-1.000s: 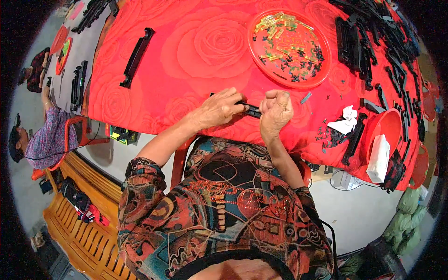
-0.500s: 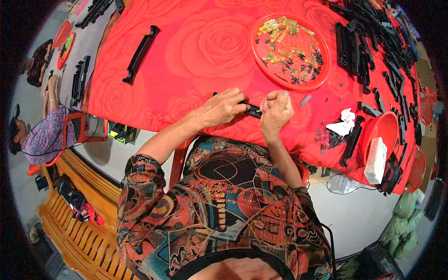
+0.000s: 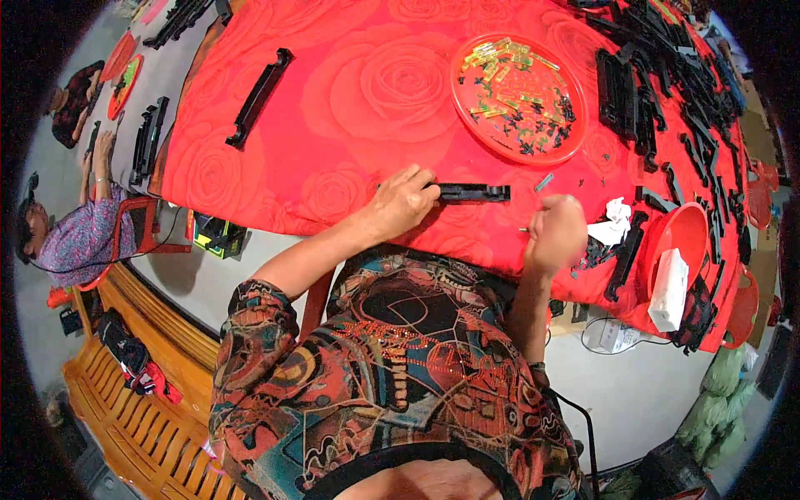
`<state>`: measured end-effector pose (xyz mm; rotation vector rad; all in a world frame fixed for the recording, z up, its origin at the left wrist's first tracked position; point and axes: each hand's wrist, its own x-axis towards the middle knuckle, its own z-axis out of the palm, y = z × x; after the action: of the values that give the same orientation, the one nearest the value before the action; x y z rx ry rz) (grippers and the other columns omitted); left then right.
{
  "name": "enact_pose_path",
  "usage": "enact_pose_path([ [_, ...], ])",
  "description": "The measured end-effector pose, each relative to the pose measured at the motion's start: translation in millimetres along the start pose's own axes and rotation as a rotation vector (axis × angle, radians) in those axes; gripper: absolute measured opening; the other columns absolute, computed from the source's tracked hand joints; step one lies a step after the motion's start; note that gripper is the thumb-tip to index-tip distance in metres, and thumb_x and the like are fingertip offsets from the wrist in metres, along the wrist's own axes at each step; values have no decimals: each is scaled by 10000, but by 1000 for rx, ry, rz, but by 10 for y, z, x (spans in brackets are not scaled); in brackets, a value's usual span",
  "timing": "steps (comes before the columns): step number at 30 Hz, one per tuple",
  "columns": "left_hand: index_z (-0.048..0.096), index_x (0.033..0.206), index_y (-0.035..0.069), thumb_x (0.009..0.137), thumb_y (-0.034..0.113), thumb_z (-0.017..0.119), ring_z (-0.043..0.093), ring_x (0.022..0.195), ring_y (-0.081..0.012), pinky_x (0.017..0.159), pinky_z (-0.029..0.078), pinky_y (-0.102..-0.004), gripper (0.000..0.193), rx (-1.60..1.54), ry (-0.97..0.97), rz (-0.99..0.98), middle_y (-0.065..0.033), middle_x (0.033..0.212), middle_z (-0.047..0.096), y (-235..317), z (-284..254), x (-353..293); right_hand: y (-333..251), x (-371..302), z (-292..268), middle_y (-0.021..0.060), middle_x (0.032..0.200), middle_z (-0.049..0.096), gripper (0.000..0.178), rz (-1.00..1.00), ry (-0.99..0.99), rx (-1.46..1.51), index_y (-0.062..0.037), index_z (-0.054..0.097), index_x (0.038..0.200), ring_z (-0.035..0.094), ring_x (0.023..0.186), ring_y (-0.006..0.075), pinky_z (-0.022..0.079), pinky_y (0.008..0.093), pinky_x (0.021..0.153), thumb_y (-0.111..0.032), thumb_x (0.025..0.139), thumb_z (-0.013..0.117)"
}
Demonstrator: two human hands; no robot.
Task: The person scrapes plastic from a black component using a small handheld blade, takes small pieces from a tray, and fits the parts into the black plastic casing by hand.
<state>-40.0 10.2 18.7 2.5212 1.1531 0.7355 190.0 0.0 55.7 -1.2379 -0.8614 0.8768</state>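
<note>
My left hand [image 3: 403, 202] is closed over the left end of a long black plastic part [image 3: 477, 193], which lies flat on the red cloth near the table's front edge. The part's right end sticks out past my fingers. To the right of it my right hand [image 3: 557, 233] is a closed fist, smeared by motion. A short thin tip [image 3: 524, 229] pokes out from its left side, and the rest of that thin tool is hidden in the fist. Beyond the fist lies a small grey-green strip [image 3: 544, 181].
A red round tray [image 3: 460, 104] holds yellow clear pieces and small black bits. Black parts [image 3: 629, 108] are heaped at the right, near a red bowl [image 3: 702, 218], white packet [image 3: 669, 292] and crumpled tissue [image 3: 615, 221]. Another black bar [image 3: 260, 98] lies left. Another person [image 3: 87, 237] sits far left.
My right hand has moved right and toward me, off the black part, with the thin tool in it. The part's right end is now uncovered. My left hand stays on it.
</note>
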Motion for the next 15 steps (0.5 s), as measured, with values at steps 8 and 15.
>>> enact_pose_path([
  [8, 577, 834, 37, 735, 156, 630, 515, 887, -298, 733, 473, -392, 164, 64, -85, -6, -145, 970, 522, 93, -339, 86, -52, 17, -106, -55, 495, 287, 310, 33, 28, 198, 18, 538, 754, 238, 392, 28, 199, 211, 355, -204, 961, 473],
  [15, 379, 1325, 187, 865, 222, 428, 463, 1155, -286, 874, 438, -446, 464, 464, -406, 850, -154, 1387, 342, -159, -327, 757, -108, -83, -129, -59, 499, 289, 313, -1, 63, 157, 12, 536, 752, 260, 407, 24, 194, 213, 375, -218, 956, 476],
])
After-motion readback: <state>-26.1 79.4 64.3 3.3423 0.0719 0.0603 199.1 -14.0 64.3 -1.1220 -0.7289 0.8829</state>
